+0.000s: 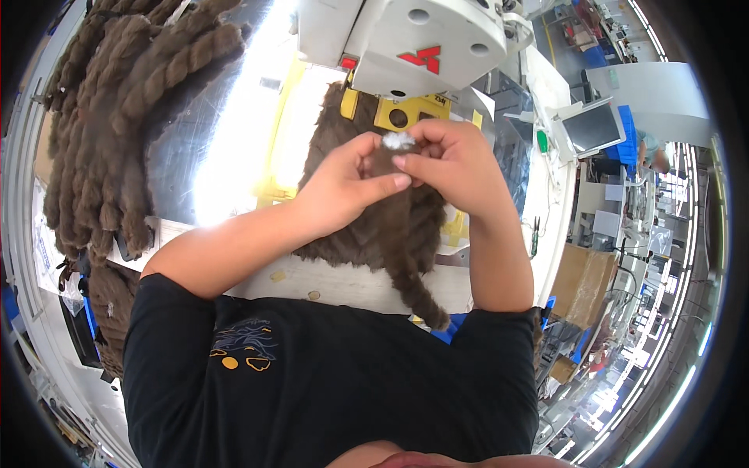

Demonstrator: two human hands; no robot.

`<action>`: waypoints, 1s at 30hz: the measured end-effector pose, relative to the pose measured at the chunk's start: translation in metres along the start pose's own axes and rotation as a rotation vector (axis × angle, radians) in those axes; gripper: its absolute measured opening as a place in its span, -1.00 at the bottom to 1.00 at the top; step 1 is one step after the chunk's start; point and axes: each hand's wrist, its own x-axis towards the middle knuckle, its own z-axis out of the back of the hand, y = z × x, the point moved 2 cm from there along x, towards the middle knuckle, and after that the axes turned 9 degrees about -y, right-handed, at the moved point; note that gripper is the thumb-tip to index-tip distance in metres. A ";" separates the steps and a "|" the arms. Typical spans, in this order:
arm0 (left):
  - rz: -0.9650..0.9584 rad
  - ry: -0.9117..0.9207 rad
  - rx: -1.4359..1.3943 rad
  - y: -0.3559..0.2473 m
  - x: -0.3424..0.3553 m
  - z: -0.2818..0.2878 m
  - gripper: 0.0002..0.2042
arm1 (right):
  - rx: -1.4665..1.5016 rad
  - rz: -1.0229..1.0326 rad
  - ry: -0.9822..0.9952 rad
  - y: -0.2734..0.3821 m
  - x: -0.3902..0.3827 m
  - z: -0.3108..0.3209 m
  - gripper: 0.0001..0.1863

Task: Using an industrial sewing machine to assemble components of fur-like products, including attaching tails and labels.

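Note:
A narrow brown plush tube (404,261), shaped like a tail, hangs down from between my hands, its lower end reaching over the table's front edge. White fluffy stuffing (399,141) shows at its upper end. My left hand (343,183) pinches the tube from the left, thumb pointing inward. From the right, my right hand (460,160) grips the same end with thumb and curled fingers. Beneath both hands lies a wide brown fur piece (343,230), flat on the table. Just beyond the fingers sits the yellow plate (417,109) of a white sewing machine (425,51).
A heap of brown plush tubes (117,117) covers the table's left side. On the right lie small thread snips (535,238), near a screen (589,126) and a cardboard box (585,285). Another person (654,152) is far off at the right.

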 end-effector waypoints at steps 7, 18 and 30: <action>0.086 -0.215 0.294 0.020 0.016 0.018 -0.59 | 0.271 -0.104 0.000 -0.045 0.054 -0.009 -0.78; -0.206 0.059 0.923 -0.016 0.027 0.046 -0.45 | -0.032 0.127 -0.271 -0.050 0.089 -0.032 -0.76; -0.991 0.060 1.691 -0.006 0.030 0.044 -0.57 | -0.380 0.461 -0.529 -0.049 0.090 -0.030 -0.66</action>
